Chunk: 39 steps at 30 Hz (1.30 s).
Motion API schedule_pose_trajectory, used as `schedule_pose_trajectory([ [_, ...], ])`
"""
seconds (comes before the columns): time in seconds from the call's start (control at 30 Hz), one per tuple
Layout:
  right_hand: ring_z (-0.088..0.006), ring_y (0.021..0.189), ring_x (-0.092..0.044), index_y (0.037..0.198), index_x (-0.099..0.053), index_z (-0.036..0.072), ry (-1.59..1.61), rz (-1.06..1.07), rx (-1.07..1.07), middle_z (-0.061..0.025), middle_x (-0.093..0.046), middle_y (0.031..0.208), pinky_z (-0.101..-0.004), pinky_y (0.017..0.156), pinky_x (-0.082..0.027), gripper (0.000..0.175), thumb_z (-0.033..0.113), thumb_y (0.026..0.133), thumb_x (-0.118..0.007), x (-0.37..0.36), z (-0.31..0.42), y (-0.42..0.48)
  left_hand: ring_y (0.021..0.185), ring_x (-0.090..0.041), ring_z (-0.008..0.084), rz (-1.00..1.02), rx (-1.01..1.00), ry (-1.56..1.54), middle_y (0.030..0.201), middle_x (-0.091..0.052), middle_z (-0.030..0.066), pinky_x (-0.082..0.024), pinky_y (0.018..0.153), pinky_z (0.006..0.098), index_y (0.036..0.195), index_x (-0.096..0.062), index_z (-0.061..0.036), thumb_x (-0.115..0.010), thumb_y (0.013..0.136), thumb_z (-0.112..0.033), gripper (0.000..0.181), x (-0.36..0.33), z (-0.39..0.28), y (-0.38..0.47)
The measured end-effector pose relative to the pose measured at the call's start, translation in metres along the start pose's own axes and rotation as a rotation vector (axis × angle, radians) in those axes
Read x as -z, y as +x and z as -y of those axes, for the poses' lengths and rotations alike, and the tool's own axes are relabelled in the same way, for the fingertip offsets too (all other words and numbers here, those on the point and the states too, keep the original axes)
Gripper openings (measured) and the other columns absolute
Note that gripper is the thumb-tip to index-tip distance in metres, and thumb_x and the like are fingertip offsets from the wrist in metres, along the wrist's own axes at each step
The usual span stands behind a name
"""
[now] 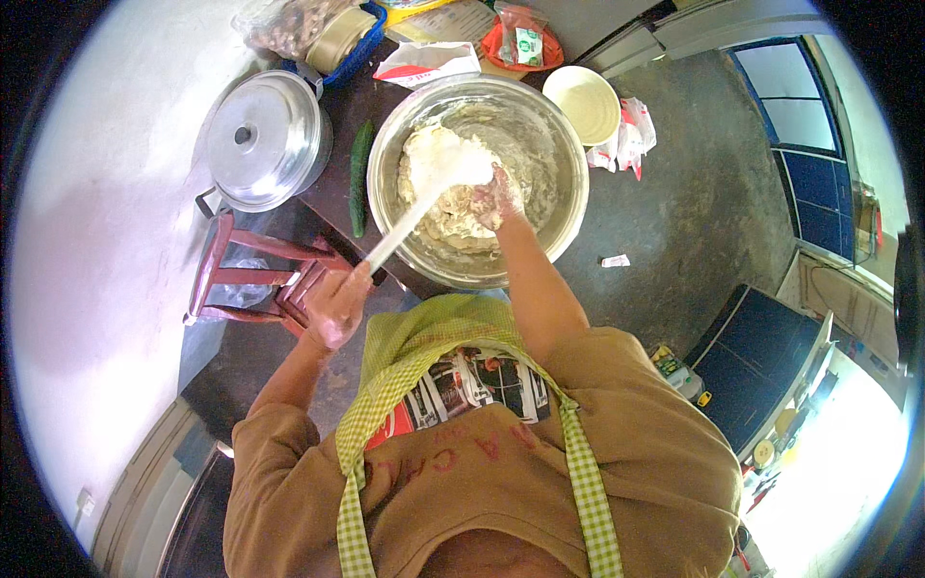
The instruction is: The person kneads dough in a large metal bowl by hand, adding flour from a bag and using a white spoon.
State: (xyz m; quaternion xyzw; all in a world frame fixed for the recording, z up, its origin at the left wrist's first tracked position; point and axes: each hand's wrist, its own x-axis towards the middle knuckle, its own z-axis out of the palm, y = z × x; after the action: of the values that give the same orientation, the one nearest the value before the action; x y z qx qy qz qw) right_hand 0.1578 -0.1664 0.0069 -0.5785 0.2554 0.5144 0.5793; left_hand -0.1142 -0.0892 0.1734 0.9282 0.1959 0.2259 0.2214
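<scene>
A large metal bowl (571,180) stands in front of me, its inner wall smeared with flour paste. Inside it is a rough, sticky mass of dough (455,217) with white flour on top. My left hand (337,307) grips the end of a long pale handle, part of a white spoon or scoop (408,220), which reaches over the rim; its head is washed out by glare above the dough. Coated in flour, my right hand (498,199) is down in the bowl against the dough, near the spoon's head. Its fingers are partly hidden.
Left of the bowl lie a cucumber (359,179) and a lidded metal pot (264,137). A red wooden stool (267,278) is below. Behind are a paper bag (426,63) and a red basket (522,47); a cream bowl (582,105) and plastic wrappers (630,137) are right.
</scene>
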Motion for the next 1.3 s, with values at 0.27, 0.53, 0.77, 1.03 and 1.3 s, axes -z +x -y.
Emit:
schedule_pose_trajectory([
  [0.27, -0.0158, 0.068, -0.051, 0.092, -0.050, 0.005, -1.350, 0.090, 0.825, -0.0056, -0.054, 0.065, -0.0313, 0.065, -0.044, 0.025, 0.027, 0.081, -0.050, 0.032, -0.001, 0.018, 0.058, -0.055, 0.0190, -0.268, 0.369, -0.141, 0.067, -0.057, 0.0150, -0.043, 0.052, 0.0262, 0.089, -0.059, 0.0038, -0.056, 0.076, -0.002, 0.015, -0.015, 0.017, 0.062],
  [0.53, -0.0173, 0.076, -0.052, 0.108, -0.046, 0.004, -1.271, 0.143, 0.596, -0.0104, -0.056, 0.086, -0.0318, 0.068, -0.044, 0.030, 0.019, 0.081, -0.049, 0.024, -0.007, 0.024, 0.060, -0.058, 0.0221, -0.333, 0.225, -0.125, 0.073, -0.060, 0.0133, -0.044, 0.055, 0.0281, 0.088, -0.060, -0.0011, -0.058, 0.074, -0.006, 0.015, -0.020, 0.051, 0.130],
  [0.77, -0.0142, 0.072, -0.051, 0.115, -0.036, 0.010, -0.837, -0.140, 0.376, -0.0049, -0.056, 0.085, -0.0303, 0.067, -0.044, 0.039, 0.019, 0.080, -0.050, 0.038, -0.033, 0.056, 0.050, -0.053, 0.0251, -0.021, -0.011, 0.207, 0.060, -0.048, 0.0074, -0.041, 0.042, 0.0351, 0.088, -0.057, -0.0100, -0.057, 0.076, -0.015, 0.013, -0.028, 0.070, 0.158],
  [1.03, -0.0149, 0.060, -0.051, 0.118, -0.035, 0.005, -0.697, -0.014, 0.254, -0.0074, -0.056, 0.078, -0.0280, 0.051, -0.044, 0.049, 0.011, 0.075, -0.056, 0.028, -0.023, 0.043, 0.057, -0.056, 0.0226, 0.282, -0.161, 0.425, 0.070, -0.052, 0.0064, -0.046, 0.048, 0.0346, 0.082, -0.056, -0.0095, -0.050, 0.077, -0.017, 0.010, -0.071, 0.136, 0.219],
  [1.3, -0.0131, 0.060, -0.051, 0.110, -0.047, 0.004, -0.533, 0.096, 0.121, -0.0045, -0.057, 0.077, -0.0276, 0.052, -0.044, 0.033, 0.017, 0.080, -0.053, 0.115, -0.024, 0.104, 0.068, -0.059, 0.0248, 0.524, -0.346, 0.523, 0.079, -0.058, 0.0094, -0.046, 0.055, 0.0368, 0.072, -0.056, -0.0083, -0.050, 0.070, -0.010, 0.007, -0.117, 0.126, 0.286],
])
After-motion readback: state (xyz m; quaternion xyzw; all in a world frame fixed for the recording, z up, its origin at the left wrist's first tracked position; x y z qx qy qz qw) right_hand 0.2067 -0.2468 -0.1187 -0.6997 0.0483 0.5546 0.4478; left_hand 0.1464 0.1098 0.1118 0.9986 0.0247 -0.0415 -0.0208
